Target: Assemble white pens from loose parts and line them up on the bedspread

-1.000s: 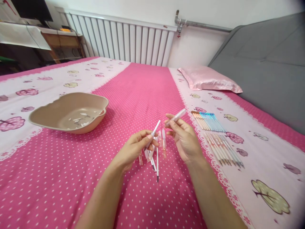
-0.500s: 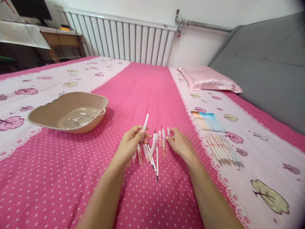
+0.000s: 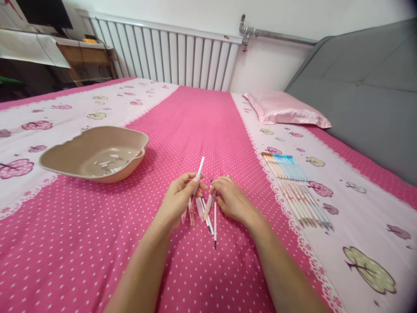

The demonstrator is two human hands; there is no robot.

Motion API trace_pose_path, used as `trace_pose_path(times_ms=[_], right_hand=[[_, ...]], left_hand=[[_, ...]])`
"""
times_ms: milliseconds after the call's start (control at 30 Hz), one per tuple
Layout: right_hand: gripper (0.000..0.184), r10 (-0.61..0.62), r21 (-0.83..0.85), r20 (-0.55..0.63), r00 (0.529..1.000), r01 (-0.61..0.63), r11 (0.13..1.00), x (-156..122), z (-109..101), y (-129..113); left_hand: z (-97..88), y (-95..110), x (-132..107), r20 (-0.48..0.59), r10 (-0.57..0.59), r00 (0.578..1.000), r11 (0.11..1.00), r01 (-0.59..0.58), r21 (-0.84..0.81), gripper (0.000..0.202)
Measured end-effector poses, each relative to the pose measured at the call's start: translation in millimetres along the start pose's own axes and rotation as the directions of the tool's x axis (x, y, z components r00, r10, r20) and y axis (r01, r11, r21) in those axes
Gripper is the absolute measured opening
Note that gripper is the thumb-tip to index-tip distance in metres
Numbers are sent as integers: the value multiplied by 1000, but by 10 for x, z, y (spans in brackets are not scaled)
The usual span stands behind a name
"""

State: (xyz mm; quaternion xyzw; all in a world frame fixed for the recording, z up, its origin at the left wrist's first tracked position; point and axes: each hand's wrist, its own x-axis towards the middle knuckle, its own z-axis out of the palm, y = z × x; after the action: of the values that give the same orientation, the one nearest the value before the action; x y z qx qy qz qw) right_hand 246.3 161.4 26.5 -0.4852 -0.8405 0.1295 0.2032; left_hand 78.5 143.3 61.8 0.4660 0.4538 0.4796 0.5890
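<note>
My left hand [image 3: 178, 198] pinches a thin white pen part [image 3: 198, 170] that sticks up and away from me. My right hand [image 3: 231, 201] lies palm down on the pink dotted bedspread [image 3: 202, 121], fingers curled over a small pile of loose pen parts [image 3: 206, 211] between the two hands. What its fingertips grip, if anything, is hidden. A thin refill [image 3: 215, 226] lies nearest me in that pile.
A beige shallow basin [image 3: 94, 153] with small white scraps inside sits to the left. Two rows of assembled pens [image 3: 295, 184] lie on the right strip of the bedspread. A pink pillow [image 3: 283, 108], a grey headboard and a white radiator stand beyond.
My right hand has set down the clear pen barrel it held up and moved left onto the pile. My left hand has lowered a little, still holding the white part.
</note>
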Motion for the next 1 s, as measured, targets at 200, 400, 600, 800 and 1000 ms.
trace_pose_path(times_ms=[200,400,600,800,1000], right_hand=[[22,-8,-89,-6,1000,8,996,-9,9,11],[16,-14,-38,-87,996,11,999,14,-29,30],[10,89,369,-284,955,23,929,38,-169,-49],[21,485,845,-330,810,24,535,60,-228,-90],[28,592,929,-310,744,106,354,46,-313,-149]], left_hand=[[9,-3,1,4,-17,1000,1000,17,-17,20],[7,-10,-4,-7,-21,1000,999,21,-47,22],[1,-12,-6,-10,-6,1000,1000,5,-26,22],[9,-12,0,45,-31,998,999,30,25,22],[73,-32,-8,173,-67,983,995,53,87,19]])
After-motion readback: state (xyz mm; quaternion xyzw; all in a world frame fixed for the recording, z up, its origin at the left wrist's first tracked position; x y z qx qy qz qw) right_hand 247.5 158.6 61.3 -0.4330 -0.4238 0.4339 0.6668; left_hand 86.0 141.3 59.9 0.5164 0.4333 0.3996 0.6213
